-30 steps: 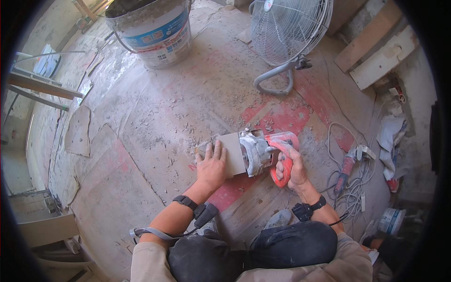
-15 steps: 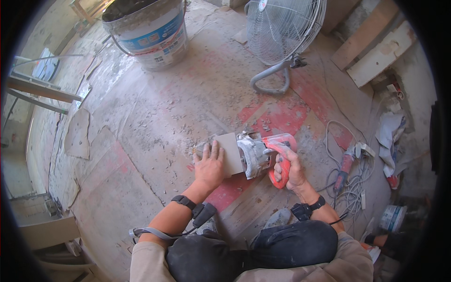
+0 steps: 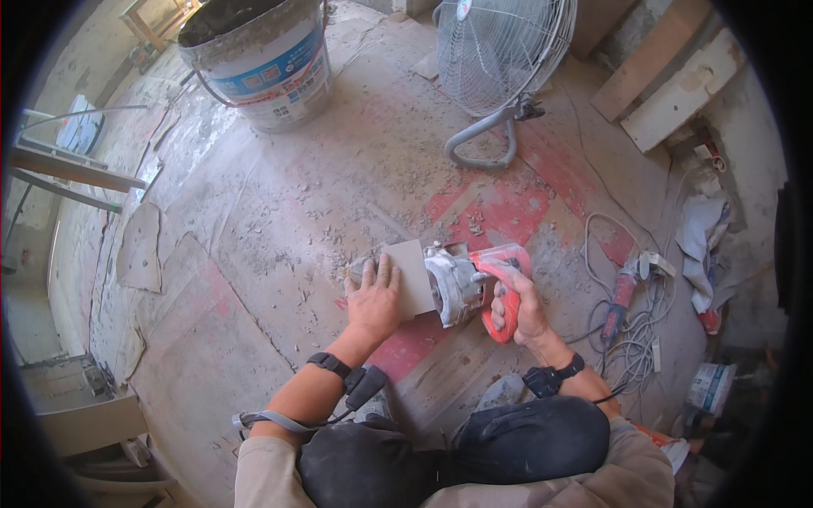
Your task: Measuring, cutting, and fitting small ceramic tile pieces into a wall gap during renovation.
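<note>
My left hand (image 3: 374, 300) lies flat with outstretched fingers on a grey square tile (image 3: 412, 275), in front of me on the dusty floor. Against the tile's right side sits a handheld circular tile saw (image 3: 457, 284) with a dusty grey metal base and guard and a red handle. My right hand (image 3: 527, 309) is wrapped around that handle from the right. The base meets or overlaps the tile's right edge. I cannot see the blade, which the guard and base hide.
Ahead stand a mortar-stained white and blue bucket (image 3: 262, 76) and a wire-caged floor fan (image 3: 504, 55). Right of the saw, a red-bodied power tool (image 3: 620, 303) lies among tangled grey cords (image 3: 628, 356). Wooden boards (image 3: 682, 89) lean at the far right. Grey debris litters the floor.
The view has shifted slightly, and the bucket and fan appear a little further left. Both hands, the tile and the saw keep nearly the same position relative to one another.
</note>
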Demonstrator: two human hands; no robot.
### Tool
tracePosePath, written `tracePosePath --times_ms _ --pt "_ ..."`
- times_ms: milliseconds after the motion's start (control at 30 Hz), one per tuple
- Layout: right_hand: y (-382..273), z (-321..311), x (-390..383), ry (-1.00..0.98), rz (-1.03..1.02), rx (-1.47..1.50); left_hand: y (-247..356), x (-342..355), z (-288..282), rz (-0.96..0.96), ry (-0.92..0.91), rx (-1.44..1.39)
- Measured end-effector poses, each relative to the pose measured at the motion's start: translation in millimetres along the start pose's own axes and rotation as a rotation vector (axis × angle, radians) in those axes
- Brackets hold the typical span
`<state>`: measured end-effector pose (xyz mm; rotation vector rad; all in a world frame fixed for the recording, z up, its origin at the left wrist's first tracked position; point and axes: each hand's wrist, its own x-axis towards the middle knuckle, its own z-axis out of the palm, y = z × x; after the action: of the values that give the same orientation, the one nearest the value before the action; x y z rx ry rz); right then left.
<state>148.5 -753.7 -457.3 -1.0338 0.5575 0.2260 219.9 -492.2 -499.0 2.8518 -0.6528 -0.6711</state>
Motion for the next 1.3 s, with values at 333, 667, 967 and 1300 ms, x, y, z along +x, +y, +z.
tracePosePath --times_ms 333,667,967,1300 --pt "-5 0 3 -0.02 0.005 -0.062 1 0 2 0.022 0.055 0.011" --pt "-17 12 15 -0.076 -0.027 -0.046 -1 0 7 0.021 0.091 0.019" --pt "0 -9 -10 -0.061 0.047 -0.043 -4 2 11 0.062 0.145 0.031" --pt "-13 9 26 -0.123 -0.054 -0.155 0 2 10 0.045 0.111 0.046"
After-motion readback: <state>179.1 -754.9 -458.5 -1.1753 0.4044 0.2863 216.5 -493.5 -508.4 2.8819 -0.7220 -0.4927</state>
